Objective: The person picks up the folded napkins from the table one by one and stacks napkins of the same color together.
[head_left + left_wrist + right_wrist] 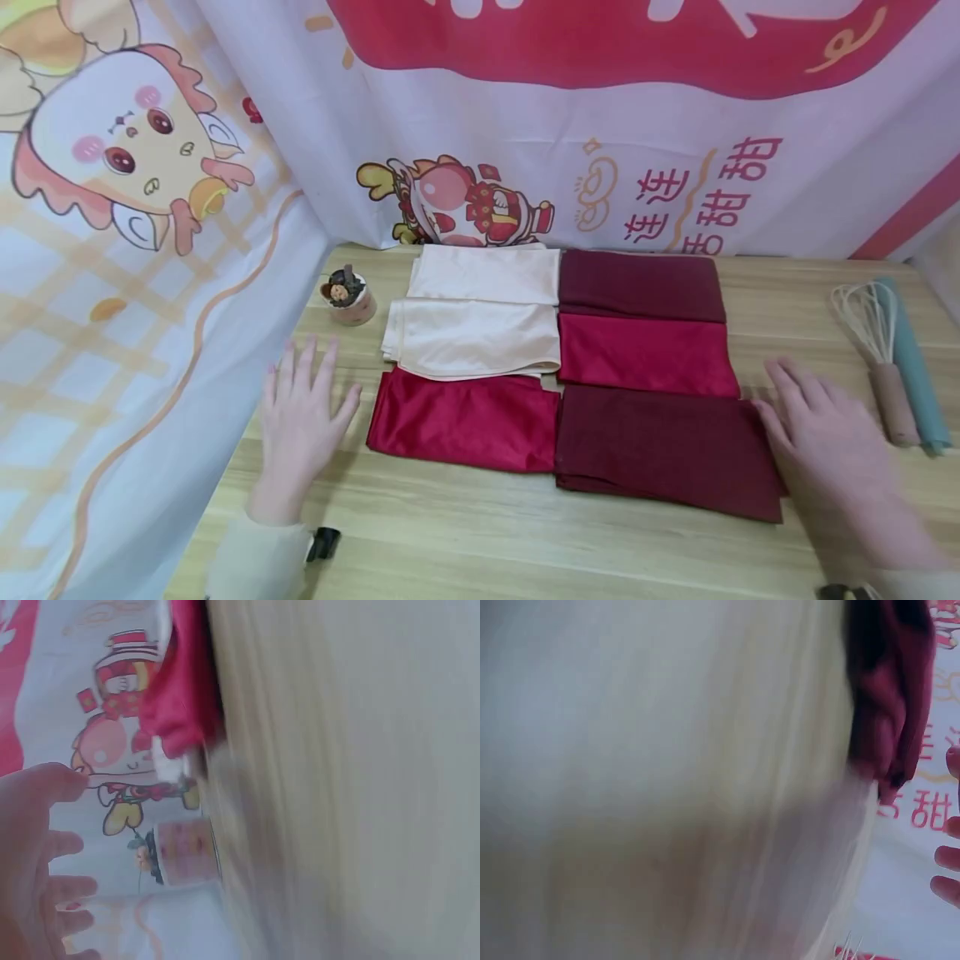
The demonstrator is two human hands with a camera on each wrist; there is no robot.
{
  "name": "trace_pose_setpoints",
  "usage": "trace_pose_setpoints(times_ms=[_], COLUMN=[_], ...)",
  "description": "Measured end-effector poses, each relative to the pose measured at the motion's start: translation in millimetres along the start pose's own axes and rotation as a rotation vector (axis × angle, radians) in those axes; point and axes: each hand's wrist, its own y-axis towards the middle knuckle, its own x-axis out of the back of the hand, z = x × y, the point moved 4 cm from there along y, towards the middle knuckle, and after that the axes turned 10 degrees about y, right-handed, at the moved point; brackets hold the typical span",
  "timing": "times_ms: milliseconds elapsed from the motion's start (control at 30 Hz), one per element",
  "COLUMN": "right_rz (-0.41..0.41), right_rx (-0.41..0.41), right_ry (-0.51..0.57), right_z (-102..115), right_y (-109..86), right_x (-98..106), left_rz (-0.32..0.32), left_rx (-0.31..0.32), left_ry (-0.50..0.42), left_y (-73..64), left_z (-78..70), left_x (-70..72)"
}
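Note:
Folded cloths lie in two columns of three on the wooden table. The left column has a cream cloth [487, 273] at the back, another cream cloth [476, 337] in the middle and a shiny red cloth [465, 423] in front. On the right, a crimson cloth [648, 354] lies between a maroon cloth [641, 286] behind and a larger maroon cloth [663, 450] in front. My left hand [303, 417], fingers spread, is left of the red cloth, holding nothing. By the front maroon cloth's right edge is my right hand [828, 433], fingers extended; whether it touches the cloth is unclear.
A small pot with a figurine on top [351, 304] stands at the back left, beyond my left hand. Right of my right hand lie a whisk [877, 350] and a long teal tool [915, 375]. A printed fabric curtain [300, 83] borders the table's back and left.

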Motion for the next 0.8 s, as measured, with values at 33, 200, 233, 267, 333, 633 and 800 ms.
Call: trace_pose_setpoints(times_ms=[33, 200, 233, 267, 333, 633, 800], right_rz=[0.001, -0.051, -0.058, -0.060, -0.041, 0.144, 0.208], right_rx=[-0.007, -0.016, -0.018, -0.024, -0.042, 0.008, 0.069], right_ry=[0.020, 0.171, 0.204, 0.242, 0.314, 0.509, 0.537], right_z=[4.2, 31.5, 37.7, 44.0, 57.4, 125.0, 158.3], right_y=[1.9, 11.7, 14.0, 16.2, 20.9, 42.9, 58.0], right_x=[-0.9, -9.3, -11.0, -12.9, -16.9, -46.4, -60.3], left_rz=[0.005, 0.060, 0.081, 0.102, 0.136, 0.205, 0.229], left_rx=[0.016, 0.065, 0.075, 0.083, 0.093, 0.101, 0.127], left_ry=[-0.050, -0.324, -0.368, -0.406, -0.470, -0.624, -0.660], left_y=[-1.1, -6.4, -7.1, -7.8, -9.4, -15.5, -17.7], left_z=[-2.5, -17.4, -20.3, -23.0, -27.2, -37.8, -39.9], left_x=[0.2, -1.7, -2.6, -3.5, -6.6, -18.8, -21.5])
